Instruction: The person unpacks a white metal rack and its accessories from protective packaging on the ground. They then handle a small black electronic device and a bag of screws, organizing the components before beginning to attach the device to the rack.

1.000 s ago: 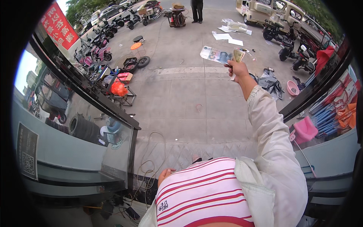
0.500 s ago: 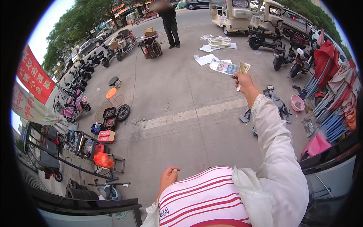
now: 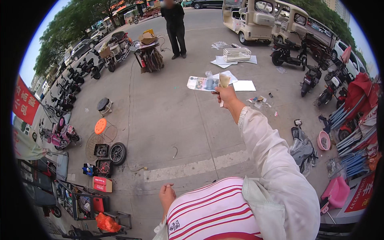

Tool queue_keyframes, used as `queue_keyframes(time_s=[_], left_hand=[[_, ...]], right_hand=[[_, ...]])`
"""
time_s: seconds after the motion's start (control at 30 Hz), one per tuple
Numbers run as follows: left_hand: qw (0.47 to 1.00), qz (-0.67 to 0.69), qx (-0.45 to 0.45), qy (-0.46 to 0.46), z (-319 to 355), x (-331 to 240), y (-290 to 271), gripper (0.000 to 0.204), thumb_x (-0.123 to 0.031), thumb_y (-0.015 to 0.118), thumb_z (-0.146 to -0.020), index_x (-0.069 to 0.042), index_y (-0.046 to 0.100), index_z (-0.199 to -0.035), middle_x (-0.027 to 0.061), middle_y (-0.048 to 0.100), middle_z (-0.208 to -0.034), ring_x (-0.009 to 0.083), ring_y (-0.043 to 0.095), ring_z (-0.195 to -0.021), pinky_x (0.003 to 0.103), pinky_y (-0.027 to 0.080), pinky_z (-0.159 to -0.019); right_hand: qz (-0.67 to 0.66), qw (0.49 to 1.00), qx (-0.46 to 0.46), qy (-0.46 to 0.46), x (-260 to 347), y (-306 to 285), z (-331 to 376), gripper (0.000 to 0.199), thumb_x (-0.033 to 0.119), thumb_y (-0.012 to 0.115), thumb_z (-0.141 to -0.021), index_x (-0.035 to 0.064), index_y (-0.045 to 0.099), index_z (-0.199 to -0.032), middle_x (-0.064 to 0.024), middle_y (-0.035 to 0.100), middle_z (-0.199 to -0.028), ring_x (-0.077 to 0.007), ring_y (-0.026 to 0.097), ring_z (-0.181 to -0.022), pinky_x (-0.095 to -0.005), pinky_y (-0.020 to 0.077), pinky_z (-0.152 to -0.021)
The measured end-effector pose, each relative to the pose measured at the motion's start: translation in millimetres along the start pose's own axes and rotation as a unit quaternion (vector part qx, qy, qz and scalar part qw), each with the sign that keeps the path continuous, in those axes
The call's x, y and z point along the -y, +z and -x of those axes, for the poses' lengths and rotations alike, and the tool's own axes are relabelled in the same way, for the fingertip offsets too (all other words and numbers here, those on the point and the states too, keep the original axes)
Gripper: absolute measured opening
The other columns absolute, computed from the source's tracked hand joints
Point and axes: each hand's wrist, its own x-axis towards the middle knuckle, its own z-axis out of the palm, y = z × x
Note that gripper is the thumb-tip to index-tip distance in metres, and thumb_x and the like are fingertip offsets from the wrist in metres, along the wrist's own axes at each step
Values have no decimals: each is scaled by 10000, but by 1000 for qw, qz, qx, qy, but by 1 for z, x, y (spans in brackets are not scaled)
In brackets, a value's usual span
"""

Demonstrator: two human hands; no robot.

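My right hand (image 3: 228,97) is stretched out ahead at arm's length, its fingers closed on paper money. A pale banknote (image 3: 197,83) with a bluish portrait sticks out flat to the left of the fingers. A folded yellowish banknote (image 3: 224,81) stands up from the same grip, and a bit of paper shows below the fist. My left hand (image 3: 167,195) hangs low beside my striped shirt (image 3: 212,206), its fingers curled in and holding nothing that I can see.
Beyond the money a person in dark clothes (image 3: 175,30) stands beside a loaded cart (image 3: 151,58). A white rack (image 3: 237,55) lies on sheets. To the left are an orange stool (image 3: 101,126), a wheel (image 3: 118,154) and scooters; to the right, a pink basin (image 3: 324,140) and folded umbrellas (image 3: 354,132).
My right hand, still gripping the banknotes, has swung left in the view and a little lower. The surroundings have shifted downward, and the standing person appears larger and nearer. My left hand has dropped slightly.
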Motion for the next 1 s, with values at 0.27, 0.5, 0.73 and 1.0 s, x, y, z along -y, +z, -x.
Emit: queue_keyframes(time_s=[0.27, 0.5, 0.73, 1.0], left_hand=[[961, -121, 226, 103, -318, -170, 178, 168, -137, 539, -956, -19, 657, -972, -87, 413, -619, 15, 323, -558, 209, 246, -508], [996, 83, -20, -7, -576, -205, 208, 163, -160, 526, -971, -18, 602, -947, -11, 392, -537, 61, 326, -455, 236, 279, -421], [996, -17, -88, -5, -805, -260, 236, 179, -168, 521, -972, -22, 622, -943, -18, 440, -566, 52, 342, -469, 238, 285, -433], [998, 62, -8, 19, -1130, -403, 344, 185, -157, 520, -967, 0, 616, -953, -34, 431, -582, 41, 338, -498, 223, 277, -464]], right_hand=[[5, 997, -73, 10, 28, 20, -339, 181, 93, 594, -877, 6, 557, -1031, -91, 676, -771, -81, 434, -505, -265, 348, -411], [-46, 995, -80, 35, 57, 119, -666, 102, 79, 573, -878, 26, 553, -963, -80, 673, -784, -83, 424, -488, -273, 353, -407], [-37, 997, -73, 4, 100, 251, -958, 111, 78, 573, -875, 33, 555, -976, -95, 697, -800, -80, 432, -479, -272, 387, -398], [-30, 994, -101, 2, 145, 358, -1231, 152, 41, 563, -848, 26, 544, -997, -117, 689, -791, -78, 453, -479, -277, 383, -401]])
